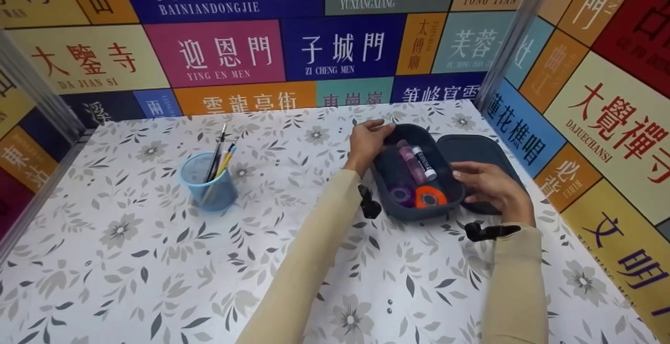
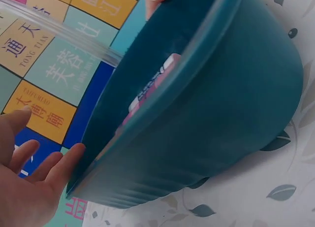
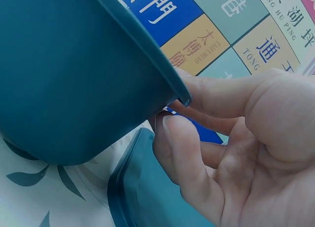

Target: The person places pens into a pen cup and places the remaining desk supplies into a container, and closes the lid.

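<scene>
A dark blue-green box (image 1: pixel 419 215), without its lid, stands on the right half of the table. Inside lie a pink glittery tube (image 1: pixel 412 163), a white tube with a dark label (image 1: pixel 424 163), a purple ring-shaped roll (image 1: pixel 401 194) and an orange one (image 1: pixel 430 197). My left hand (image 1: pixel 366 142) is at the box's far left corner; in the left wrist view its fingertips touch the rim and the thumb stands apart. On the right side my right hand (image 1: pixel 494 187) has its index finger against the rim, with the thumb (image 3: pixel 184 143) below the lip.
A matching lid (image 1: pixel 479 150) lies right of the box, partly beneath my right hand. At left stands a light blue mesh pen cup (image 1: pixel 212 189) holding several brushes or pencils (image 1: pixel 222 161). Panels with printed lettering (image 1: pixel 225 53) border the flower-patterned table (image 1: pixel 157 281).
</scene>
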`<state>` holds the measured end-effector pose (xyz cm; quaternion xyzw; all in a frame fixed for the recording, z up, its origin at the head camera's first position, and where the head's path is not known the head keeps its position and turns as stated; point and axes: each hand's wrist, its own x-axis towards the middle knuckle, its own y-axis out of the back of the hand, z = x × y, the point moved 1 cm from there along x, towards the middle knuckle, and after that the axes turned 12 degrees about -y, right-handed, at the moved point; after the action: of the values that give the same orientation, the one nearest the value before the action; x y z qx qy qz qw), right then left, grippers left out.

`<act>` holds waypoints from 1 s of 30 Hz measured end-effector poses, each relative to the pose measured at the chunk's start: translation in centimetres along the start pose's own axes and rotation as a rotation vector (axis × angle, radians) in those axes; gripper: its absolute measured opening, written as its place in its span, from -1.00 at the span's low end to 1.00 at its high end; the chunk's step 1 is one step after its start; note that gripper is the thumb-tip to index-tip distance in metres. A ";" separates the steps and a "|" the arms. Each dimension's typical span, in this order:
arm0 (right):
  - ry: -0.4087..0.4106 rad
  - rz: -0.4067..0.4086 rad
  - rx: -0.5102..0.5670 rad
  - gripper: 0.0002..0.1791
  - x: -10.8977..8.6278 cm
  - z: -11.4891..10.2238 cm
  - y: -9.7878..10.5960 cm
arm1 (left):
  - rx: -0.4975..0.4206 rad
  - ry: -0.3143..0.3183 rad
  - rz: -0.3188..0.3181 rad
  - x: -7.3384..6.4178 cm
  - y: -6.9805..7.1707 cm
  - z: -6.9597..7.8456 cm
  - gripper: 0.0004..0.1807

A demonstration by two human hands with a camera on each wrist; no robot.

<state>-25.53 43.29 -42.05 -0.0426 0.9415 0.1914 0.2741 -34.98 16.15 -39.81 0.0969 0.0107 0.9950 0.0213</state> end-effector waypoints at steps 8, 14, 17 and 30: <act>0.012 -0.006 0.010 -0.23 0.0 -0.2 -0.1 | -0.079 -0.026 0.000 0.1 1.9 1.0 -0.58; 0.015 -0.010 -0.001 -0.23 0.0 -0.1 -0.1 | -0.126 -0.064 -0.008 -0.5 3.6 1.2 -0.58; 0.018 -0.014 -0.001 -0.23 0.1 -0.2 -0.1 | -0.218 -0.048 -0.001 -0.5 4.4 1.8 -0.60; 0.017 -0.011 0.021 -0.20 0.1 -0.3 -0.3 | -0.256 0.008 -0.078 -2.4 6.6 4.3 -0.56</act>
<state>-25.74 42.92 -41.93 -0.0464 0.9454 0.1797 0.2678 -32.06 9.57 -35.92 0.0888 -0.1123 0.9870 0.0723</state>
